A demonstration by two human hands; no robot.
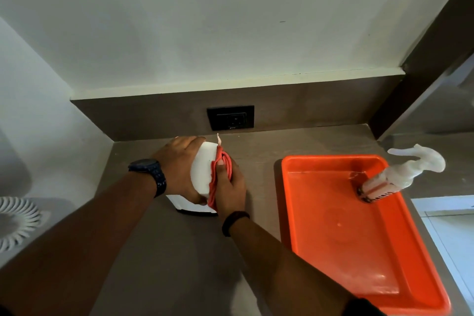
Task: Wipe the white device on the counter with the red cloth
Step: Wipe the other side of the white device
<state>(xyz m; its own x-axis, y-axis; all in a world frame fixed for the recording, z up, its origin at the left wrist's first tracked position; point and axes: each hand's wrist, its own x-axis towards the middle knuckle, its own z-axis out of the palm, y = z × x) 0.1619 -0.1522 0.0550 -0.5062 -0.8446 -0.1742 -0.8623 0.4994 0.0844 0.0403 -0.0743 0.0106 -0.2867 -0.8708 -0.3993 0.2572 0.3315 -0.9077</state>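
The white device point(202, 170) is a smooth rounded block tilted up off the brown counter point(159, 251), near the back wall. My left hand point(177, 164) grips it from the left side and top. My right hand point(230, 187) presses the bunched red cloth point(222, 161) against the device's right face. The cloth hangs down along that side to about the counter. A flat white piece with a dark edge point(191, 206) lies on the counter under my hands; I cannot tell whether it belongs to the device.
An orange tray point(341, 238) sits on the counter to the right, with a spray bottle point(400, 177) lying on its far right rim. A black wall socket point(230, 117) is behind my hands. A white vented round object point(15, 220) stands at the left edge.
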